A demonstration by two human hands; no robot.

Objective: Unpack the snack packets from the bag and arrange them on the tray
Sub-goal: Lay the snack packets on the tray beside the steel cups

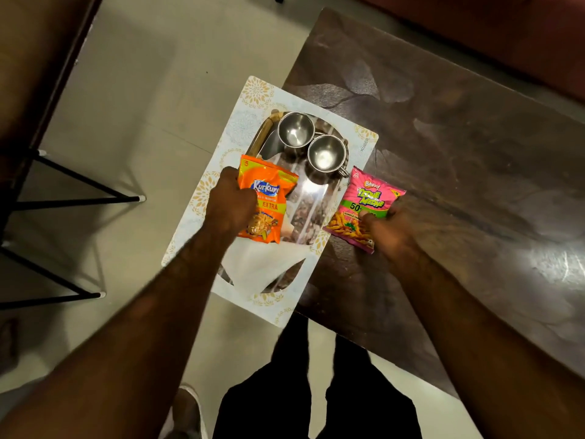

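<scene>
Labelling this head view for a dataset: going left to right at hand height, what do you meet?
Left hand → orange Kurkure packet → shiny steel tray → pink Bingo packet → right hand.

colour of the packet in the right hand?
Pink packet with a green band, gripped by the right hand; head view, the only one.

Both bare forearms extend forward and downward from the lower corners, converging slightly. The left hand point(232, 202) is curled knuckles-up, its grip closed on an orange packet point(266, 201). The right hand point(391, 229) pinches a pink packet point(364, 207) at its near edge.
</scene>
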